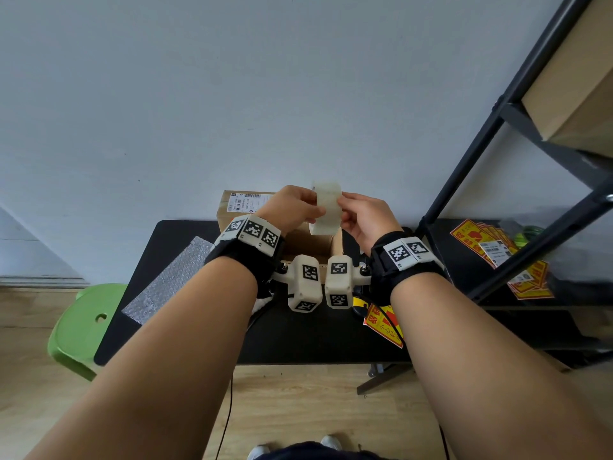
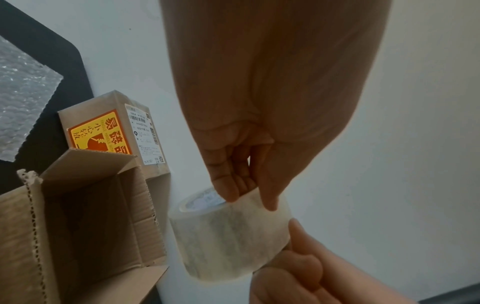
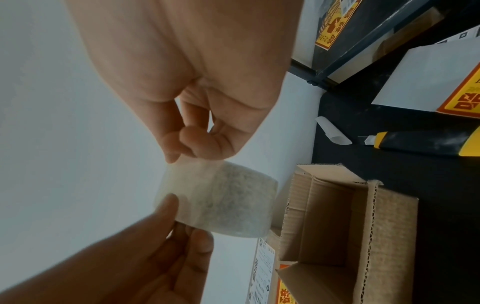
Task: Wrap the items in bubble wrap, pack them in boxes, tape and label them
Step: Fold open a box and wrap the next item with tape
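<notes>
A roll of clear packing tape (image 1: 326, 210) is held in the air above the open cardboard box (image 1: 311, 244). My left hand (image 1: 308, 207) grips the roll (image 2: 228, 236), thumb on its outer face and a finger at the core. My right hand (image 1: 345, 210) pinches the tape (image 3: 228, 201) at the roll's outer layer with its thumb and fingertips (image 3: 171, 156). The open box (image 2: 91, 216) stands with flaps up, and the part of its inside that shows looks bare. Behind it stands a sealed box (image 2: 111, 133) bearing a fragile sticker and a shipping label.
A bubble wrap sheet (image 1: 169, 280) lies on the black table (image 1: 298, 340) at left. A utility knife (image 3: 415, 144) and a curled paper strip (image 3: 332, 131) lie right of the open box. Fragile stickers (image 1: 491, 247) sit by the black shelf rack (image 1: 464, 167). A green stool (image 1: 83, 327) stands left.
</notes>
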### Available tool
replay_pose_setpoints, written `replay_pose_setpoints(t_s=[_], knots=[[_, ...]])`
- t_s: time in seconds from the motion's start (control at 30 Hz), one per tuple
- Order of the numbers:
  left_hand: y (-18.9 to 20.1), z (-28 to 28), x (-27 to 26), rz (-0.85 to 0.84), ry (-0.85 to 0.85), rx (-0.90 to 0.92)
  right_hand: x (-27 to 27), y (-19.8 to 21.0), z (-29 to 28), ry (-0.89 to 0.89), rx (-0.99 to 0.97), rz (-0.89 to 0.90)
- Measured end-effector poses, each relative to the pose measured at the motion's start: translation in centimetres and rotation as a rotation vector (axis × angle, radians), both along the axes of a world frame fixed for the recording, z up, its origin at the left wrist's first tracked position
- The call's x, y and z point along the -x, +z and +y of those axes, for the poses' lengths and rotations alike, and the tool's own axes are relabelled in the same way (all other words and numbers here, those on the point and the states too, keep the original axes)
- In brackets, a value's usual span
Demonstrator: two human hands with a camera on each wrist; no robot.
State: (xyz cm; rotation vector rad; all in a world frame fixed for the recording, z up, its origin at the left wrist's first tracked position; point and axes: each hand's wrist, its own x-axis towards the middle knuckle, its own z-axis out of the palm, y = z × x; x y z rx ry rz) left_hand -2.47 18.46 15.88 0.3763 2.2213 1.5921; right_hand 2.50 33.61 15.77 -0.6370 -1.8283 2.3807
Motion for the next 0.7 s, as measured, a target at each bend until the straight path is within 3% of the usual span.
replay_pose_setpoints(t_s=[0.17,0.37,0.7], knots=[[0.22,-0.09,-0.39,-0.004,-0.022,-0.001,-0.12,0.04,0.06,0.007,0.003,-0.004],[0.27,0.13,-0.21,-0.054,0.15,-0.128,0.26,-0.54,0.22,0.096,-0.372,-0.034],[0.6,0.31,0.03,-0.025,0.112,-0.01,0.8,-0.51,-0.24,0.063,-0.354,-0.007]])
